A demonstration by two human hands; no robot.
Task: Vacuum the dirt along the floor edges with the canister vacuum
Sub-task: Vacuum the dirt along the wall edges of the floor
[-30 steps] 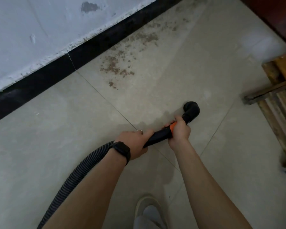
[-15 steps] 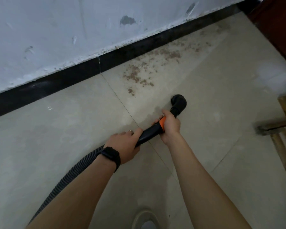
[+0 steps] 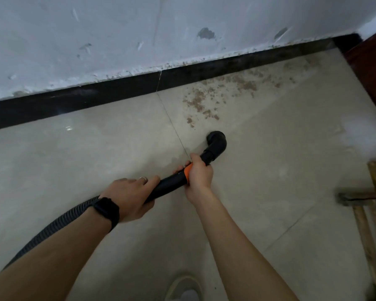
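Left hand (image 3: 130, 198) and right hand (image 3: 199, 175) both grip the vacuum wand (image 3: 169, 187), its nozzle (image 3: 216, 142) near the dirt (image 3: 206, 101) at 12 o'clock.

Scuffed wall (image 3: 117, 40) bordering the floor (image 3: 74, 159)
A chipped patch (image 3: 205, 33) is showing above the black skirting board (image 3: 74, 103); a wooden slat frame (image 3: 369, 213) is lying at the right edge, a red-brown panel (image 3: 373, 72) standing in the far right corner, a pale shoe (image 3: 186, 288) at the near edge.
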